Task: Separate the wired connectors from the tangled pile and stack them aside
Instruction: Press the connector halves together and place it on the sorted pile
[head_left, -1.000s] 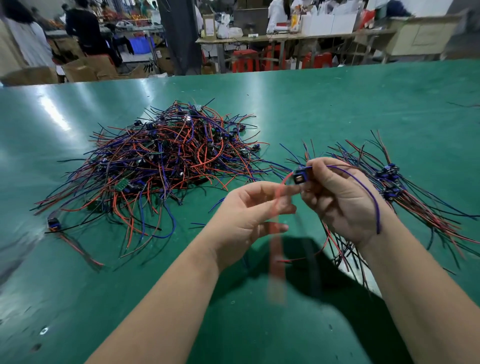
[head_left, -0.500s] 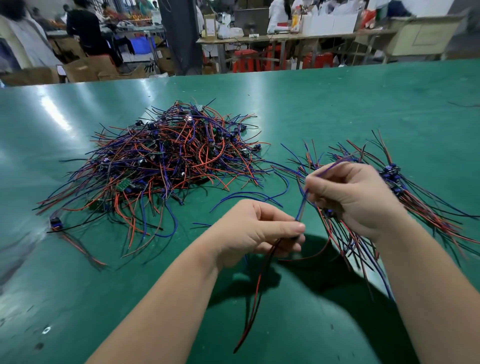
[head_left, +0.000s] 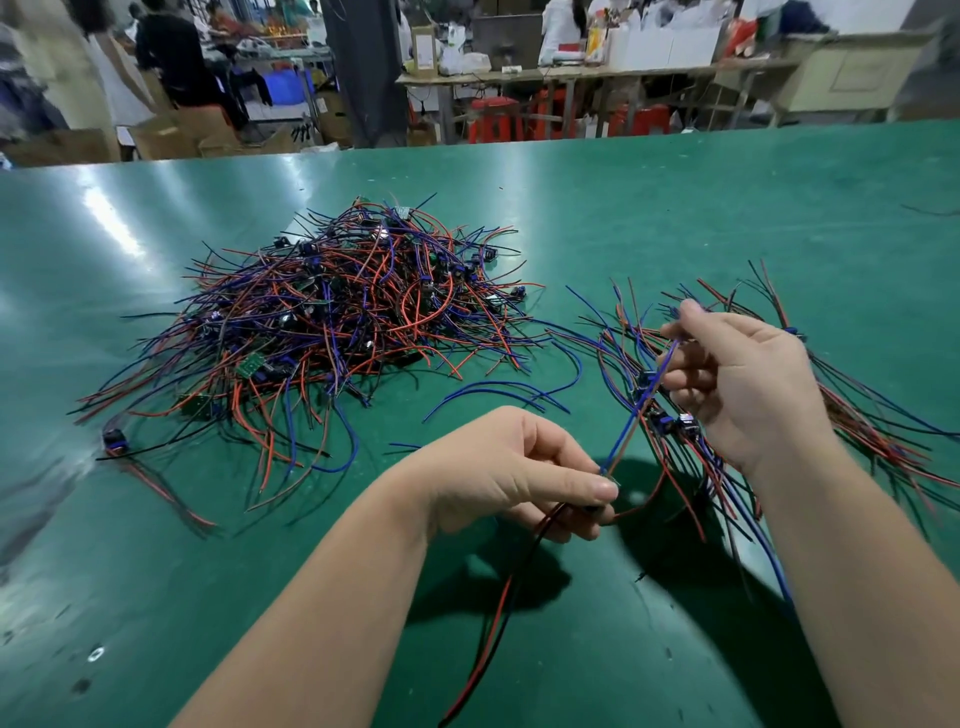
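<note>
A tangled pile (head_left: 343, 322) of red, blue and black wired connectors lies on the green table (head_left: 675, 208), left of centre. My left hand (head_left: 514, 473) pinches one wired connector (head_left: 636, 410) at its middle; red and black leads hang below my fingers. Its blue and purple wires run up to my right hand (head_left: 737, 384), whose fingers curl round them. Under and behind my right hand lies the sorted stack (head_left: 852, 415) of connectors with wires fanned out.
One stray connector (head_left: 115, 439) with wires lies at the pile's left edge. Loose blue wires (head_left: 498, 389) sit between pile and stack. Beyond the table's far edge are workbenches, red stools (head_left: 493, 119), cardboard boxes and people.
My right hand has risen and opened somewhat, sliding along the blue wires. My left hand keeps its pinch and has shifted slightly right; the hanging red and black leads dangle lower.
</note>
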